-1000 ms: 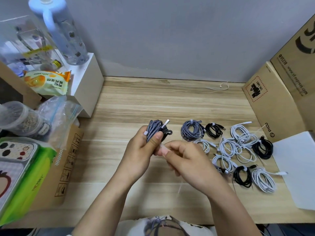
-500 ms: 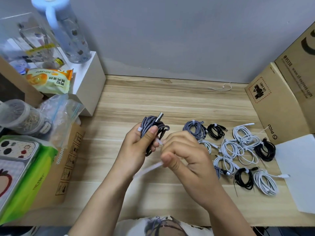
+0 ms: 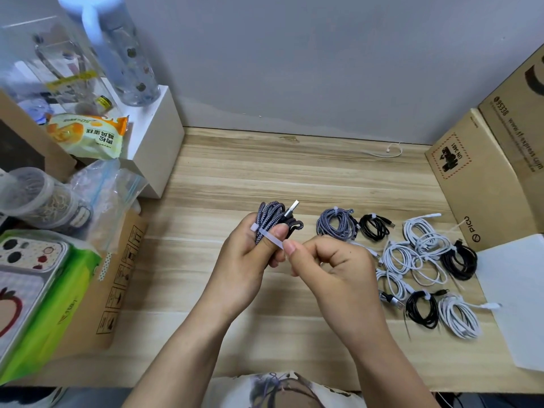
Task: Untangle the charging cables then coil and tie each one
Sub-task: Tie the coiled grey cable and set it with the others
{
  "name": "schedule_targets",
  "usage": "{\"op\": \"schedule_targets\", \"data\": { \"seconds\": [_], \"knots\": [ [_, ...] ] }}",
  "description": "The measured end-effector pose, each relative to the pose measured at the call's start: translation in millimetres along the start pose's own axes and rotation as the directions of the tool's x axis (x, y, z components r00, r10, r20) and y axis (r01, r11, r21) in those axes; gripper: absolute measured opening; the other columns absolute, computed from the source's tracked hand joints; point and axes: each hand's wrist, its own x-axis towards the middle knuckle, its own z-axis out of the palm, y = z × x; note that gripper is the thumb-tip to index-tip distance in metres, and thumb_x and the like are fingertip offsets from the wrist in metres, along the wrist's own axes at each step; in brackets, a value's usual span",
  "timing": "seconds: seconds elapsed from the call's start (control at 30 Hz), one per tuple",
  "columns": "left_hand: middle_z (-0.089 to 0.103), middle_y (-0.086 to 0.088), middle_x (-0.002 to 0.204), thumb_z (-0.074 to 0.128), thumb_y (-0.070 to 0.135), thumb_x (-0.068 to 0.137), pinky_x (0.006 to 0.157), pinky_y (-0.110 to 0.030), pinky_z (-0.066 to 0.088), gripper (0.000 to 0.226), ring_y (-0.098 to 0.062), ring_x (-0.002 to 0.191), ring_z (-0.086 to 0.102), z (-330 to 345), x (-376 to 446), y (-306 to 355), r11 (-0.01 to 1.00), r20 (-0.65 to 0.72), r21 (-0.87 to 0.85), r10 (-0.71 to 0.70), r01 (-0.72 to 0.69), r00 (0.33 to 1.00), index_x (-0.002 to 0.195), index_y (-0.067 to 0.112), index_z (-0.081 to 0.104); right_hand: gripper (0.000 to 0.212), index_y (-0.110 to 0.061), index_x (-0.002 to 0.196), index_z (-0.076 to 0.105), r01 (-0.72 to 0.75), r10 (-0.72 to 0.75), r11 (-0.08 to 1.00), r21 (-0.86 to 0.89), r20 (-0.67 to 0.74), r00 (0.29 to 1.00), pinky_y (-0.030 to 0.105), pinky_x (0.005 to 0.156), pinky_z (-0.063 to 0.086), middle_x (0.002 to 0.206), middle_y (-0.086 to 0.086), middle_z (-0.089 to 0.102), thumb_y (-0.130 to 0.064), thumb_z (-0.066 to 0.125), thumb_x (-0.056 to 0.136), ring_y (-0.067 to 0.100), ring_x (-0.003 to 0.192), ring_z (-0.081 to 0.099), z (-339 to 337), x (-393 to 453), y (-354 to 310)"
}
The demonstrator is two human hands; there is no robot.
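Note:
My left hand (image 3: 244, 260) grips a coiled grey braided cable (image 3: 272, 214) above the wooden desk, thumb pressed on the bundle; its silver USB plug (image 3: 291, 208) sticks up to the right. A white zip tie (image 3: 269, 238) wraps across the coil. My right hand (image 3: 329, 263) pinches the tie's free end just right of the left thumb. To the right on the desk lie several tied coils: a grey braided coil (image 3: 335, 223), black coils (image 3: 374, 226), and white coils (image 3: 418, 245).
Cardboard boxes (image 3: 482, 172) stand at the right, with a white sheet (image 3: 518, 290) in front. A white block (image 3: 156, 136) with a bottle, a plastic bag (image 3: 109, 195), a jar, a tissue pack (image 3: 44, 304) and a flat carton (image 3: 117, 278) crowd the left. A thin white wire (image 3: 388, 151) lies by the wall.
The tie, held loose below the coil earlier, now lies wrapped across it. My right hand moved up beside the left thumb and holds the tie's end. The coil turned slightly.

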Motion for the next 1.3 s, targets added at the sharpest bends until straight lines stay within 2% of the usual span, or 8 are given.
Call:
{"op": "schedule_targets", "data": {
  "seconds": [0.2, 0.4, 0.67, 0.8, 0.93, 1.03, 1.2, 1.3],
  "knots": [
    [0.049, 0.0, 0.065, 0.048, 0.008, 0.093, 0.049, -0.01, 0.034, 0.015, -0.002, 0.05, 0.041, -0.1, -0.6, 2.2, 1.0, -0.003, 0.029, -0.012, 0.012, 1.0, 0.099, -0.002, 0.056, 0.027, -0.028, 0.059, 0.065, -0.02, 0.019, 1.0, 0.022, 0.013, 1.0, 0.032, 0.06, 0.043, 0.06, 0.009, 0.065, -0.05, 0.058, 0.075, 0.021, 0.059, 0.055, 0.0, 0.9, -1.6],
    [0.052, 0.012, 0.058, 0.052, 0.011, 0.094, 0.049, -0.01, 0.034, 0.01, -0.001, 0.051, 0.043, -0.5, -1.4, 1.8, 0.999, 0.01, 0.033, -0.011, 0.011, 1.0, 0.098, 0.004, 0.058, 0.026, -0.035, 0.056, 0.065, -0.036, 0.036, 0.999, 0.031, 0.019, 0.999, 0.042, 0.065, 0.048, 0.063, 0.01, 0.067, -0.051, 0.058, 0.074, 0.031, 0.068, 0.062, 1.2, 1.3, -0.5],
    [0.051, -0.004, 0.071, 0.051, 0.011, 0.094, 0.049, -0.01, 0.035, 0.014, 0.0, 0.05, 0.043, -1.5, -1.3, 2.2, 0.999, 0.011, 0.035, -0.011, 0.01, 1.0, 0.099, -0.001, 0.056, 0.027, -0.032, 0.055, 0.064, -0.03, 0.029, 0.999, 0.026, 0.017, 0.999, 0.036, 0.061, 0.044, 0.061, 0.009, 0.066, -0.051, 0.058, 0.073, 0.027, 0.064, 0.058, 0.1, 0.8, -1.9],
    [0.05, -0.001, 0.069, 0.053, 0.011, 0.094, 0.05, -0.01, 0.035, 0.019, 0.0, 0.051, 0.044, -2.9, -0.5, 0.6, 0.999, 0.014, 0.032, -0.012, 0.012, 1.0, 0.102, -0.006, 0.054, 0.027, -0.032, 0.054, 0.064, -0.034, 0.034, 0.999, 0.022, 0.02, 0.999, 0.035, 0.06, 0.043, 0.061, 0.008, 0.065, -0.051, 0.058, 0.073, 0.026, 0.062, 0.056, -0.2, 0.9, -2.7],
    [0.051, 0.011, 0.059, 0.051, 0.011, 0.094, 0.05, -0.01, 0.035, 0.009, -0.001, 0.051, 0.043, -2.5, -0.9, 0.6, 0.999, 0.027, 0.037, -0.02, 0.019, 0.999, 0.096, 0.004, 0.057, 0.028, -0.031, 0.056, 0.065, -0.043, 0.042, 0.998, 0.052, 0.03, 0.999, 0.041, 0.065, 0.047, 0.063, 0.01, 0.066, -0.051, 0.059, 0.074, 0.033, 0.068, 0.061, -0.1, 1.3, -1.3],
    [0.058, 0.011, 0.066, 0.055, 0.025, 0.085, 0.055, -0.014, 0.038, 0.011, -0.003, 0.057, 0.046, -0.3, -3.5, 0.7, 0.998, 0.054, 0.061, -0.014, 0.011, 0.998, 0.093, 0.019, 0.06, 0.027, -0.032, 0.058, 0.067, -0.046, 0.045, 0.998, 0.052, 0.021, 0.999, 0.038, 0.064, 0.048, 0.061, 0.008, 0.066, -0.052, 0.058, 0.073, 0.028, 0.066, 0.062, 1.2, 1.6, -0.1],
    [0.061, 0.008, 0.071, 0.044, 0.025, 0.088, 0.066, -0.035, 0.047, 0.007, -0.014, 0.069, 0.056, 2.1, -8.0, -6.3, 0.881, 0.089, 0.458, 0.083, -0.115, 0.993, 0.093, 0.025, 0.049, 0.035, -0.024, 0.063, 0.066, -0.051, 0.051, 0.999, -0.012, 0.002, 0.999, 0.036, 0.054, 0.043, 0.053, 0.011, 0.056, -0.056, 0.056, 0.074, 0.027, 0.053, 0.05, 4.0, 2.7, 4.8],
    [0.049, 0.009, 0.061, 0.043, 0.024, 0.096, 0.065, -0.033, 0.031, 0.018, -0.008, 0.059, 0.045, -0.1, -4.5, -8.0, 0.68, 0.113, 0.713, 0.132, -0.173, 0.985, 0.081, 0.029, 0.035, 0.047, -0.016, 0.062, 0.063, 0.034, -0.052, 0.946, -0.324, -0.049, 0.997, 0.034, 0.047, 0.04, 0.05, 0.005, 0.05, -0.058, 0.05, 0.078, 0.015, 0.047, 0.044, 4.2, 2.5, 11.7]
  ]
}}
